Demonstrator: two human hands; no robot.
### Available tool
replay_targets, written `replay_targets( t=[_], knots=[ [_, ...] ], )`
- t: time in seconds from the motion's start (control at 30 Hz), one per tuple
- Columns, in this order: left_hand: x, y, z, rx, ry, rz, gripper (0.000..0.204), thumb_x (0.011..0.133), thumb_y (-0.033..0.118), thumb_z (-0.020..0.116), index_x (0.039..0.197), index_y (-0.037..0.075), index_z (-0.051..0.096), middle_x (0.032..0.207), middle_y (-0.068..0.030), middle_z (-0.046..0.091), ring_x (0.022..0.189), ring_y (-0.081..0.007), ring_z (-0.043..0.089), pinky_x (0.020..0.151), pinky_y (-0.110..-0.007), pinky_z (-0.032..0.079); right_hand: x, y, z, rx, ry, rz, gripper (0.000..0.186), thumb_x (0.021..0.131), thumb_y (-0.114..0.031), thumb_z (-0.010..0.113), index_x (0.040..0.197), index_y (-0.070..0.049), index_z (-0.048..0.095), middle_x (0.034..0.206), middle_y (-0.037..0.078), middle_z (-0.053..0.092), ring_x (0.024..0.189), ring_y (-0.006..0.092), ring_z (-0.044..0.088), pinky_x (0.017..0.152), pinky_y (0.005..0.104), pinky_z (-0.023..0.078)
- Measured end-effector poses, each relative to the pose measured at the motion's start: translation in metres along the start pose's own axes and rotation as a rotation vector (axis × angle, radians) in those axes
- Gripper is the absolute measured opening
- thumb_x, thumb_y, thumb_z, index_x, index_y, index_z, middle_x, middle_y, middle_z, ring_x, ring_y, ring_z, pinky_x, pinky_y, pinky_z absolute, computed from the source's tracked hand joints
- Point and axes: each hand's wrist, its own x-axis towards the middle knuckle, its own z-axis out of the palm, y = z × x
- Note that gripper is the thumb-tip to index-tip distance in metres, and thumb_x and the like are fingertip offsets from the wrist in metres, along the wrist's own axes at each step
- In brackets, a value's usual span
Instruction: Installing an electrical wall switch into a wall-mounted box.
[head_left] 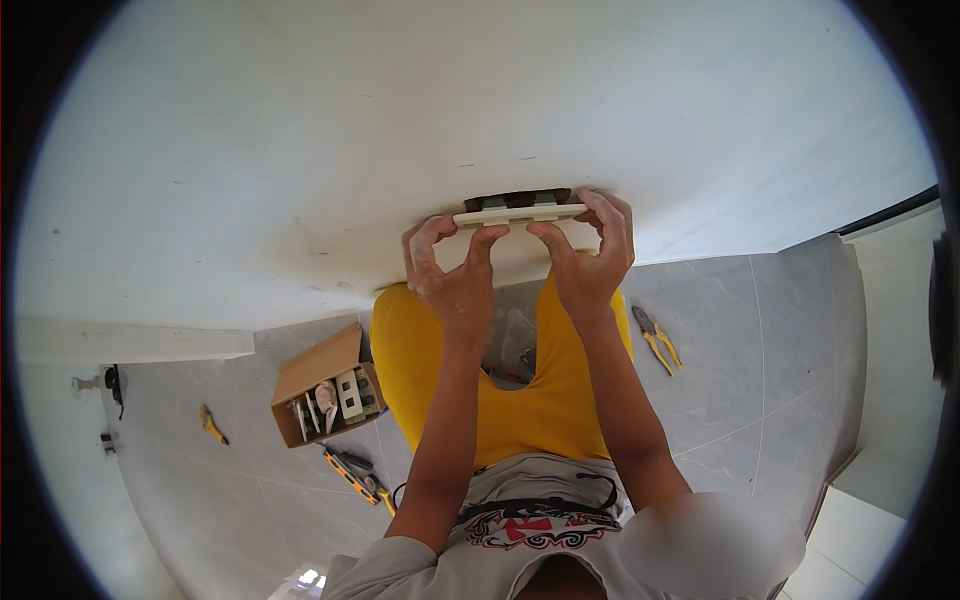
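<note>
A white wall outlet faceplate [548, 213] is held edge-up in front of a dark rectangular opening [520, 195] in the white wall [640, 110]. Greenish parts show between the plate's back and the opening; a narrow gap separates plate and wall. My left hand [452, 275] grips the plate's left end, fingers curled around the edge and thumb pressing its front. At the opposite end, my right hand [592, 262] does likewise, its fingertips close to the wall. Both thumbs sit near the plate's middle.
Left of my yellow-trousered knees, an open cardboard box [287, 428] holds several white plates. Beside it lie an orange-and-black tool [350, 474] and a small yellow-handled tool [212, 425]. Yellow-handled pliers [656, 340] rest on the grey tile floor [720, 380] to the right.
</note>
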Motion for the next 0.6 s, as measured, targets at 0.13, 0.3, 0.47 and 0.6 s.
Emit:
replay_targets(
  t=[0.13,0.3,0.47,0.6],
  knots=[
    [0.0003,-0.006,-0.0012,0.03,0.005,0.064,0.049,0.064,0.009,0.096,0.099,0.006,0.061,0.089,-0.0083,0.064,0.078,-0.0219,0.064,0.064,-0.035,0.053,0.0011,-0.0014,-0.003,0.014,-0.044,0.066,0.05,0.067,-0.014,0.095,0.105,-0.002,0.065,0.1,0.008,0.063,0.086,0.021,0.061,0.076,0.0343,0.052],
    [0.0027,-0.0088,-0.0039,0.021,-0.024,0.097,0.05,0.063,0.007,0.096,0.098,0.006,0.06,0.088,-0.0101,0.064,0.076,-0.0231,0.065,0.06,-0.035,0.053,0.0014,-0.0018,-0.0034,0.005,-0.045,0.149,0.049,0.064,-0.01,0.094,0.1,-0.002,0.063,0.1,0.008,0.063,0.087,0.0207,0.06,0.076,0.0333,0.051],
    [0.0049,-0.0049,-0.005,-0.009,-0.041,0.071,0.045,0.065,0.002,0.094,0.095,0.003,0.061,0.086,-0.0104,0.063,0.073,-0.0244,0.063,0.06,-0.035,0.05,0.0027,-0.0004,-0.0041,-0.001,-0.092,0.178,0.049,0.065,-0.008,0.093,0.101,-0.004,0.061,0.099,0.007,0.06,0.087,0.0193,0.058,0.076,0.033,0.051],
    [0.0092,-0.0013,-0.0044,-0.017,-0.046,0.075,0.043,0.066,0.001,0.092,0.094,0.005,0.059,0.086,-0.0074,0.062,0.075,-0.022,0.06,0.061,-0.035,0.05,0.0027,-0.0035,-0.0026,-0.006,-0.081,0.174,0.049,0.067,-0.008,0.093,0.104,-0.004,0.06,0.104,0.008,0.059,0.09,0.0203,0.059,0.078,0.034,0.053]
  ],
)
